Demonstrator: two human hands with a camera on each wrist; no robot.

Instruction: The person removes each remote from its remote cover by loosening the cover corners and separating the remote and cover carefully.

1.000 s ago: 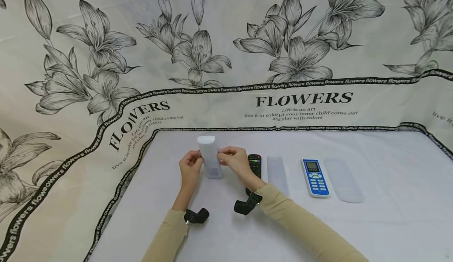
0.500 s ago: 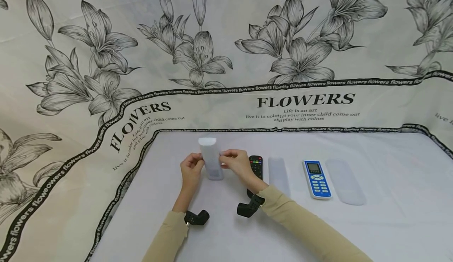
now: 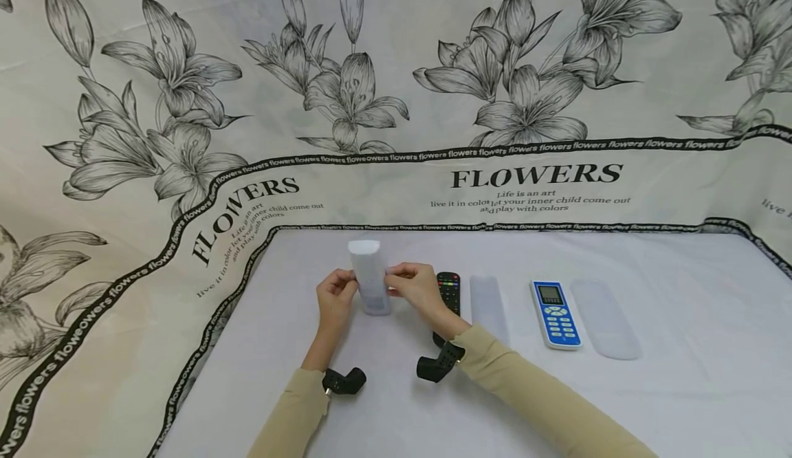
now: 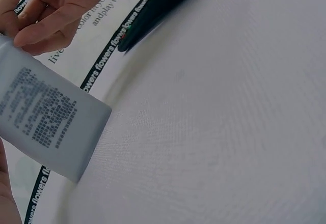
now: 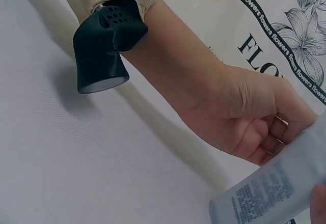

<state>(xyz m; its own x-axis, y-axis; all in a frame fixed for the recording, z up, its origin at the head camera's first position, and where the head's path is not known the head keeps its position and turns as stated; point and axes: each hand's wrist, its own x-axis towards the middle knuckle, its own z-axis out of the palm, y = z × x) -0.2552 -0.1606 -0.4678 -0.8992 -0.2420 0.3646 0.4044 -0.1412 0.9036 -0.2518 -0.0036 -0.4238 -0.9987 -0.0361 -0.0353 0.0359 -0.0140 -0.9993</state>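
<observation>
Left hand (image 3: 335, 294) and right hand (image 3: 422, 289) pinch the white remote (image 3: 371, 276) by opposite edges (printed label (image 4: 43, 108) showing), where even, light pressure should steady it.

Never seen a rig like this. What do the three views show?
No robot here: just a person, bare-handed. One camera is worn on the head, looking forward and down; one more on each wrist, in a black mount, looks at the work up close. The left hand and right hand pinch a pale slim object from either side; its print is too blurred to read. On the white cloth, left to right, lie a black remote, partly hidden by the right arm, a narrow translucent strip, a blue-and-white remote and a wider translucent strip.
</observation>
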